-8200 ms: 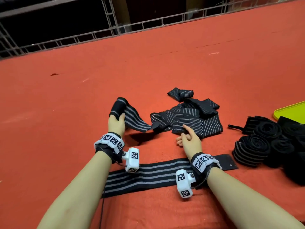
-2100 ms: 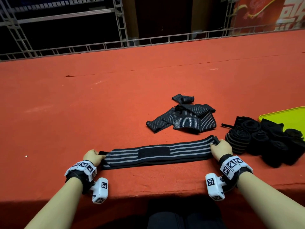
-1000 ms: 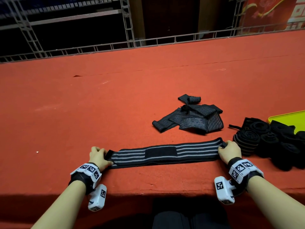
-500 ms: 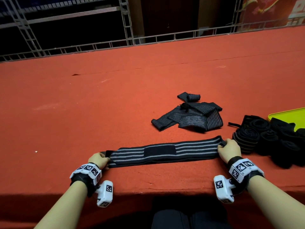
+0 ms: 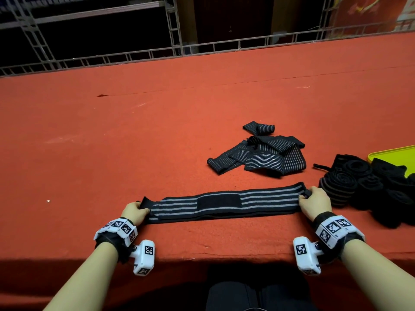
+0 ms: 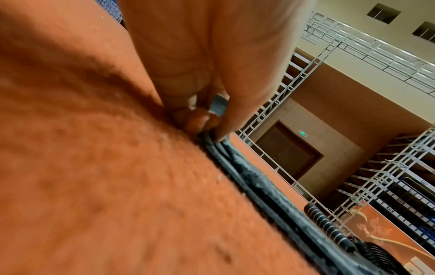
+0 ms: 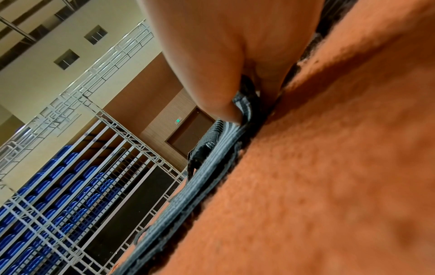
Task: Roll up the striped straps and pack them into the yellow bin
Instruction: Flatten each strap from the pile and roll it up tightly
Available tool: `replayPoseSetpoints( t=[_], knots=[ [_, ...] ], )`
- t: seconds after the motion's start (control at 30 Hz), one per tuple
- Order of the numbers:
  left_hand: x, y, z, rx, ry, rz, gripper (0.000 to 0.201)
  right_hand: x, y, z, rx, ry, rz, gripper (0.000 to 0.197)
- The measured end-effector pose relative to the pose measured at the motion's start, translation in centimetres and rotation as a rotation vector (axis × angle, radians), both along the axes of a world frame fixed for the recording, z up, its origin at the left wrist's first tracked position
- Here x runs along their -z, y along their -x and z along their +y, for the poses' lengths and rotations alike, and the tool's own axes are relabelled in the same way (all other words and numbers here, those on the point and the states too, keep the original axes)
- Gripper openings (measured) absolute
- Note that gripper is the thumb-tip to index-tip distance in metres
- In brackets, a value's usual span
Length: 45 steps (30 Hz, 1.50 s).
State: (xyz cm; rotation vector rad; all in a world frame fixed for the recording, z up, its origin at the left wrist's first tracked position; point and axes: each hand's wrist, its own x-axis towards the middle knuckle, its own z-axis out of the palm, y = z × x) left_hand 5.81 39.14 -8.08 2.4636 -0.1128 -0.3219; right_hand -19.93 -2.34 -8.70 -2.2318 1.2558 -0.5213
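Observation:
A black strap with grey stripes (image 5: 222, 204) lies flat and stretched out across the red table near its front edge. My left hand (image 5: 134, 212) pinches its left end, where the tip curls up. My right hand (image 5: 314, 202) pinches its right end. In the left wrist view my left hand (image 6: 207, 119) pinches the strap (image 6: 270, 189) against the cloth. In the right wrist view the thumb of my right hand (image 7: 235, 104) presses the striped strap (image 7: 200, 174). A corner of the yellow bin (image 5: 395, 154) shows at the right edge.
A loose heap of unrolled striped straps (image 5: 262, 157) lies behind the flat one. Several rolled black straps (image 5: 368, 185) are piled at the right, in front of the bin. The red table (image 5: 112, 142) ends at a metal rail (image 5: 202, 49) at the back.
The strap has stayed stretched between my hands. My left hand has shifted slightly right along the left end, and the strap's tip now curls up there.

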Motion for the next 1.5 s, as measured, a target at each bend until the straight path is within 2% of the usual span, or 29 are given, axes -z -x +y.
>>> replayPoseSetpoints(
  t=[0.17,0.53,0.73,0.9,0.97,1.03,1.1,1.17,1.27,1.33,1.4,1.5],
  knots=[
    [-0.6,-0.6,0.3,-0.023,0.026,0.116,0.013,0.0,0.1,0.1,0.001,0.002,0.006,0.018],
    [-2.1,0.8,-0.7,-0.229,0.405,0.379,0.020,-0.7,-0.1,0.2,0.030,-0.038,0.027,0.021],
    [-1.8,0.6,-1.4,-0.235,0.382,0.344,0.021,-1.2,-0.4,0.4,0.070,-0.086,0.036,0.026],
    [-0.6,0.0,-1.5,-0.230,0.246,0.249,0.007,-1.2,-0.4,0.5,0.044,-0.049,0.059,0.025],
    [-1.1,0.0,-2.0,-0.253,0.143,0.206,0.030,-1.4,-0.4,0.6,0.043,-0.051,0.062,0.026],
    [-2.0,0.6,-2.5,-0.300,-0.085,0.063,0.052,-1.6,-0.3,0.9,0.034,-0.059,0.062,0.030],
    [-2.9,1.5,-3.1,-0.235,-0.253,-0.107,0.051,-1.8,-0.1,1.1,0.001,-0.060,0.055,0.038],
    [-3.6,1.9,-3.8,-0.107,-0.347,-0.245,0.045,-1.9,0.2,1.2,-0.049,-0.017,0.067,0.046],
    [-4.5,2.1,-6.0,0.134,-0.323,-0.317,0.031,-2.3,0.3,1.4,-0.071,0.116,0.138,0.052],
    [-5.3,3.0,-8.5,0.312,-0.150,-0.288,0.023,-2.7,0.3,1.7,-0.047,0.226,0.233,0.043],
    [-5.8,4.5,-11.4,0.508,-0.037,-0.187,0.019,-2.8,0.5,1.9,-0.020,0.295,0.366,0.033],
    [-5.2,6.4,-15.3,0.733,-0.025,0.017,0.017,-2.5,1.0,2.1,-0.035,0.303,0.533,0.029]
  ],
)
